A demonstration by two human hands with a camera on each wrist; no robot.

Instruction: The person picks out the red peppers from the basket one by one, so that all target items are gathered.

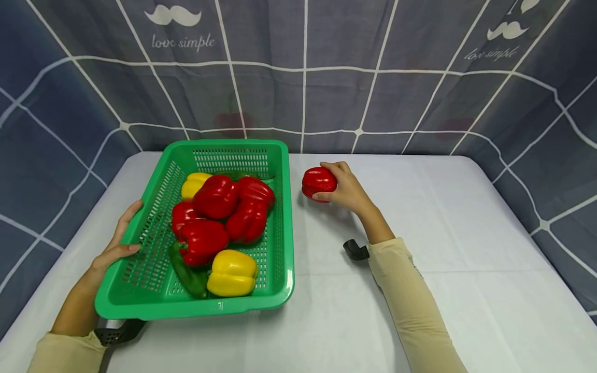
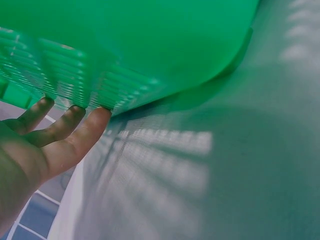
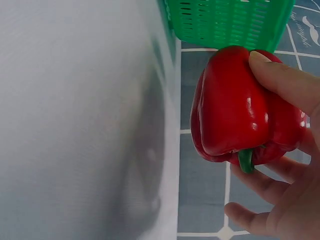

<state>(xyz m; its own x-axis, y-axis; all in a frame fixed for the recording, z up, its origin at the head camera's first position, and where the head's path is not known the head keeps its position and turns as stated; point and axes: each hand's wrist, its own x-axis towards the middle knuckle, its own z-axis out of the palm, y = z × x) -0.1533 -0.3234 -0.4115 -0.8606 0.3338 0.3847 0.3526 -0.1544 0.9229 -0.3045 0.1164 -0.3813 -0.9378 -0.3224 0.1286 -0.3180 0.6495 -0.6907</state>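
Observation:
My right hand (image 1: 347, 189) grips a red bell pepper (image 1: 318, 182) above the table, just right of a green plastic basket (image 1: 289, 248). In the right wrist view the thumb lies over the red bell pepper (image 3: 232, 107), whose short green stem shows, and fingers pass behind it. My left hand (image 1: 109, 256) holds the basket's left side, thumb over the rim; its fingertips touch the slotted outer wall (image 2: 65, 60) in the left wrist view. Inside are several red bell peppers (image 1: 202, 241), two yellow bell peppers (image 1: 231, 273) and long green peppers (image 1: 191, 277).
A white cloth covers the table (image 1: 448, 217), which stretches away to the right of the basket. A grey-blue curtain (image 1: 336, 103) with white grid lines hangs behind the table and along both sides. Black wrist-worn camera parts (image 1: 356, 250) show near the sleeves.

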